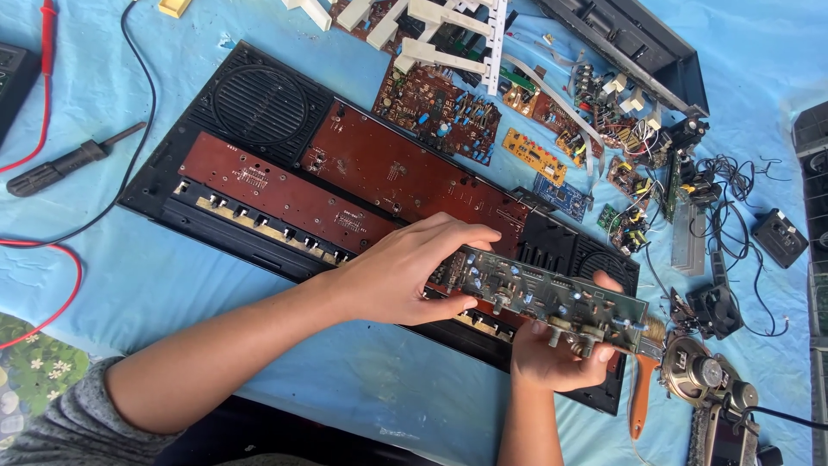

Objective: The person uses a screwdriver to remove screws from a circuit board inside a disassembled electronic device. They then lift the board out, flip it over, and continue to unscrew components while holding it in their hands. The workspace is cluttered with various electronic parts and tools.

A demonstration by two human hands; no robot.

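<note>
A long narrow green circuit board [552, 298] studded with small components is held above the front right part of an opened black keyboard casing [259, 103]. My left hand [405, 272] grips the board's left end from above. My right hand [556, 354] supports the right end from below, fingers curled around its edge. Brown circuit boards [388, 177] lie screwed inside the casing, with a round speaker grille at its far left end.
Loose circuit boards [440, 108], white key strips [448, 34] and tangled wires [733, 185] lie at the back right on the blue cloth [129, 276]. A brush with an orange handle [642, 388] and a small speaker [694, 371] sit right of my hands. A screwdriver [69, 160] and red lead lie left.
</note>
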